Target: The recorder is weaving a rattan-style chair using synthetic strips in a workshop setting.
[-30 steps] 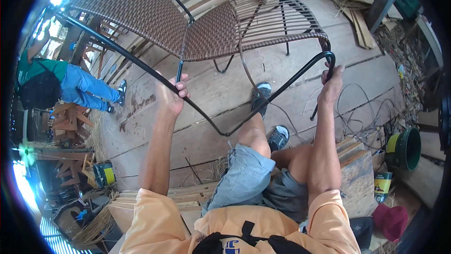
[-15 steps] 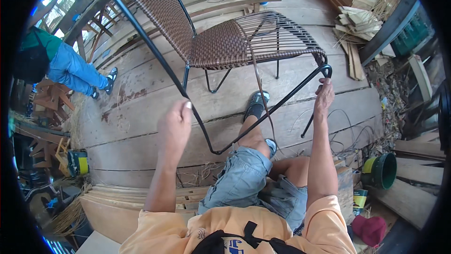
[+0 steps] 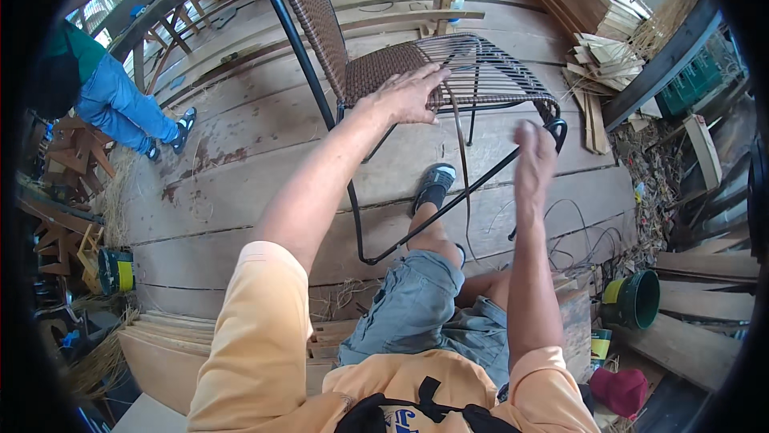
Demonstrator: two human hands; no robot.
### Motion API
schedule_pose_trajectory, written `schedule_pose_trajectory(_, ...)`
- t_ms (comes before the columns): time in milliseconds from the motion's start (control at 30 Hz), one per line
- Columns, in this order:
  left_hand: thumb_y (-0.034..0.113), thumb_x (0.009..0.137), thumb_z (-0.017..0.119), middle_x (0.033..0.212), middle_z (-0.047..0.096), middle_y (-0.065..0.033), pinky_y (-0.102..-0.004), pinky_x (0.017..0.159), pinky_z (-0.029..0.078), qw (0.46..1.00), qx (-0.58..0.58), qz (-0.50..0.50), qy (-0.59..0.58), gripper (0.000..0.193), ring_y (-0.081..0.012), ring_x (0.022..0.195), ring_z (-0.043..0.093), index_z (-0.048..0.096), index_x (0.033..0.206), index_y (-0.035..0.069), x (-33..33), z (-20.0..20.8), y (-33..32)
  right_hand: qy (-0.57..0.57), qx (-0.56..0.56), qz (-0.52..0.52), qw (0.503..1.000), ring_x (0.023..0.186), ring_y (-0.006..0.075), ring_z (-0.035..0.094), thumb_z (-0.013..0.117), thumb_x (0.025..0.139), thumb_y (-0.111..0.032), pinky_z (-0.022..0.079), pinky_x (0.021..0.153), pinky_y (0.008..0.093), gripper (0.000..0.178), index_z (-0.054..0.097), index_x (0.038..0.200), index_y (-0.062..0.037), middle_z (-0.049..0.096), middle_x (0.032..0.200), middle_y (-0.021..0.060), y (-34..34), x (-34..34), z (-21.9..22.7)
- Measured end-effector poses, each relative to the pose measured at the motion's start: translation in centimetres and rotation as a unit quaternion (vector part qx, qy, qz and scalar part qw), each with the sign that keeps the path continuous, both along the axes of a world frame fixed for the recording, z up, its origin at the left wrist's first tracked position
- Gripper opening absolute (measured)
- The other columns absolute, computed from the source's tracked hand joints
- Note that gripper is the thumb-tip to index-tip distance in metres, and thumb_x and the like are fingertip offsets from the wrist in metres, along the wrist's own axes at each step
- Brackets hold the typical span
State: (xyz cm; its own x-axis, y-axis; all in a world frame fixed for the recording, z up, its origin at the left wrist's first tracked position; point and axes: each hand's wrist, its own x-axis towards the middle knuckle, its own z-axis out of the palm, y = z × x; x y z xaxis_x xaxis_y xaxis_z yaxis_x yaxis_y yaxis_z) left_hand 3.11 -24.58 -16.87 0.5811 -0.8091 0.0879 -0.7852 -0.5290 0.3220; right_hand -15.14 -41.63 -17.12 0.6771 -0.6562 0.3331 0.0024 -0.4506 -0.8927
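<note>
One chair (image 3: 384, 64) on plank floor (image 3: 208, 217), scrap wood (image 3: 607, 62) nearby.

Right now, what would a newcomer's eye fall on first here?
Most likely the brown chair, top centre, its seat tightly woven at the back but open strands in front. The left hand is over that seat; the right hand, blurred, is near its front corner. Another person in blue trousers stands upper left.

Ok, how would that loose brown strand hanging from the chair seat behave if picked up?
The brown strand probably bends easily, since it hangs in a curve. It's likely light, being thin. Its upper end runs up to the woven seat, so pulling may draw it taut.
</note>
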Motion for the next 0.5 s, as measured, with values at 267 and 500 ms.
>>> schedule_pose_trajectory(267, 0.029, 0.068, 0.069, 0.135, 0.04, -0.0143, -0.0447, 0.101, 0.032, 0.999, 0.002, -0.028, -0.022, 0.068, -0.0316, 0.123, 0.038, 0.043, 0.127, 0.009, -0.4, 1.7, -0.7, 0.081, 0.343, 0.228, 0.908, 0.043, 0.0084, 0.036, 0.046, 0.092, -0.021, 0.035, 0.042, 0.024, 0.023, 0.052, 0.097, 0.0001, 0.041, 0.057, -0.0009, 6.2, 4.2, 1.4)
schedule_pose_trajectory(500, 0.025, 0.067, 0.067, 0.111, 0.056, -0.0158, -0.0384, 0.092, 0.041, 0.994, -0.088, -0.051, -0.04, 0.055, -0.0311, 0.106, 0.052, 0.05, 0.115, 0.004, 0.7, 0.1, -0.3, 0.068, 0.47, 0.18, 0.862, 0.042, 0.0065, 0.033, 0.048, 0.084, -0.019, 0.028, 0.037, 0.022, 0.016, 0.053, 0.087, -0.0038, 0.036, 0.055, -0.005, 9.3, 2.8, 1.4)
